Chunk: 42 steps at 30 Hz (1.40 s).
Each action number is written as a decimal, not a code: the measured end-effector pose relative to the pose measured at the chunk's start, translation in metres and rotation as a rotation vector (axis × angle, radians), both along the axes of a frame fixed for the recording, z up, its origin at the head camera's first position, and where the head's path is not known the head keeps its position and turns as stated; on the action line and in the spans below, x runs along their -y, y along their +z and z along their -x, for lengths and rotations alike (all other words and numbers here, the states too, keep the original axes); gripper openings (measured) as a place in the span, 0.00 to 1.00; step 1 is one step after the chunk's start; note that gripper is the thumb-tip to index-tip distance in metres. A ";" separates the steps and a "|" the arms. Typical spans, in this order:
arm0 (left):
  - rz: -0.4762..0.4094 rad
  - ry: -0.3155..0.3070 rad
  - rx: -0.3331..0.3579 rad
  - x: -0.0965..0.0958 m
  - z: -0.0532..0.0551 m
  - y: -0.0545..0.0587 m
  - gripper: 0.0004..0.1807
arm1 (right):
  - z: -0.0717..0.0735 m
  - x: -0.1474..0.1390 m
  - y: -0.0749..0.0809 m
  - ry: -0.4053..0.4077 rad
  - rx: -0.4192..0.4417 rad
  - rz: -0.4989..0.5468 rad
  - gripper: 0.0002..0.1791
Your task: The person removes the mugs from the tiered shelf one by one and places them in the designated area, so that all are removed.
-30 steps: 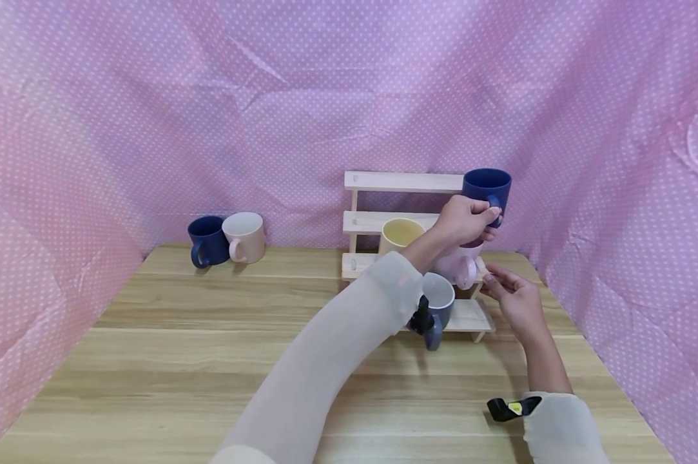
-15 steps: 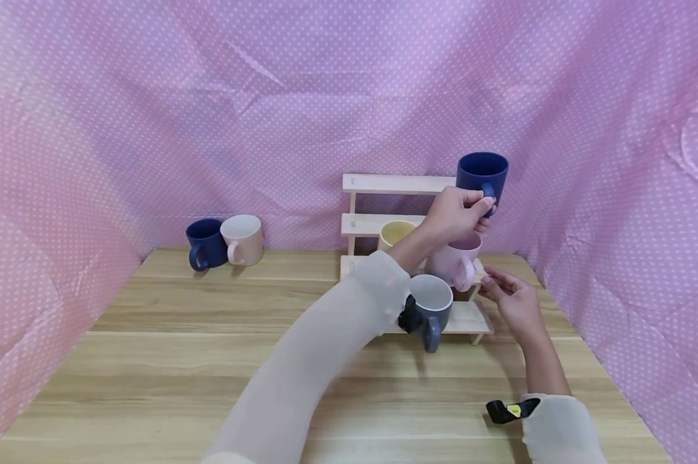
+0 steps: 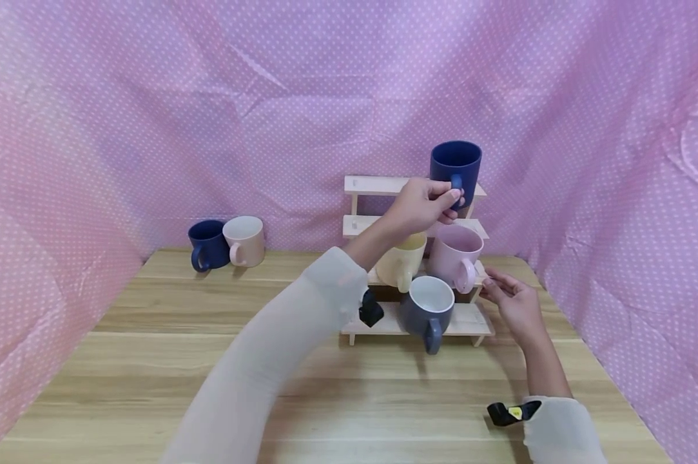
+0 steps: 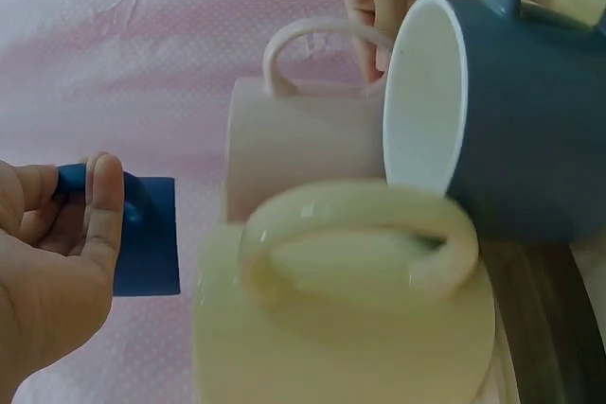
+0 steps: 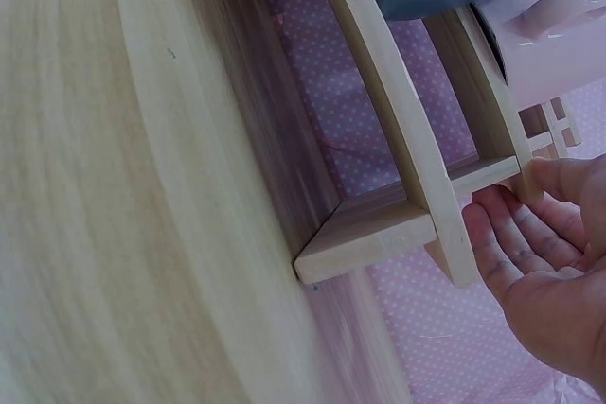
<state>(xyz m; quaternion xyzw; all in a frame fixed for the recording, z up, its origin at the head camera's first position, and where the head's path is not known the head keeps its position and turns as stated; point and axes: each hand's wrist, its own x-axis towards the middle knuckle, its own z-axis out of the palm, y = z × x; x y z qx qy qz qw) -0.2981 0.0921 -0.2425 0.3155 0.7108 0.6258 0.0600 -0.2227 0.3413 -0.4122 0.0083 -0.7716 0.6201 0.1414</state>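
My left hand (image 3: 419,205) pinches the handle of a dark blue mug (image 3: 470,175), upright in front of the right part of the top tier of a pale wooden tiered shelf (image 3: 378,185). The left wrist view shows thumb and fingers around that handle (image 4: 72,178). My right hand (image 3: 518,308) holds the right end of the shelf's second-lowest tier, thumb above and fingers below in the right wrist view. A yellow mug (image 3: 390,269) and a pink mug (image 3: 448,259) stand on that tier. A grey mug (image 3: 419,314) with a white inside stands on the lowest tier.
Another dark blue mug (image 3: 212,247) and a pale pink mug (image 3: 251,242) stand side by side at the back left of the wooden table (image 3: 169,361). Pink dotted cloth (image 3: 302,116) hangs behind and at both sides.
My left hand has lifted the dark blue mug and carried it left, from beyond the shelf's right end to in front of its top tier. The right hand stays at the shelf's end.
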 end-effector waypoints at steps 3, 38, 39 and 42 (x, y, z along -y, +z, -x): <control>0.003 0.005 -0.010 0.012 0.001 -0.001 0.14 | 0.000 -0.002 -0.001 0.007 0.005 0.022 0.30; 0.145 0.240 0.002 0.199 0.013 0.005 0.18 | 0.001 0.000 0.006 0.017 -0.008 0.028 0.30; 0.149 0.244 0.002 0.204 0.013 0.004 0.18 | 0.001 0.000 0.005 0.017 -0.009 0.030 0.30; 0.152 0.252 0.011 0.218 0.016 -0.001 0.19 | 0.001 -0.001 0.005 0.017 -0.010 0.040 0.30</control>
